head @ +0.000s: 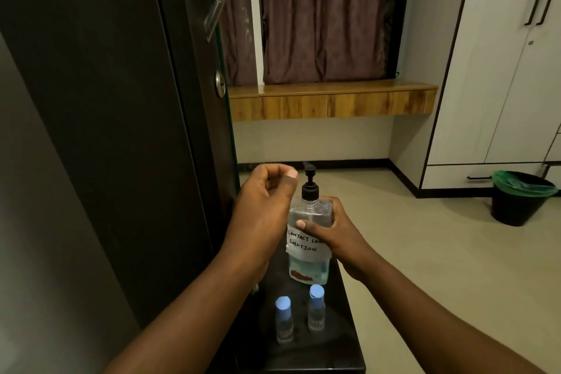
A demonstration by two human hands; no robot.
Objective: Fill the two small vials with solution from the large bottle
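gripping the clear plastic pump bottle with the handwritten paper label (309, 240), my right hand (331, 231) wraps its upright body, thumb across the front. my left hand (264, 206) hovers just left of the black pump head (309, 179), fingers loosely curled and holding nothing i can make out. the two small clear vials with pale blue caps (283, 320) (316, 307) stand upright, capped, nearer to me than both hands, below the bottle's base and between my forearms; the left hand looks nearer the left vial. i judge filling has not begun. the narrow dark table top (343, 340) drops off just right of the right wrist, and the dark wardrobe door (121, 130) crowds the left arm, so free room lies toward me.
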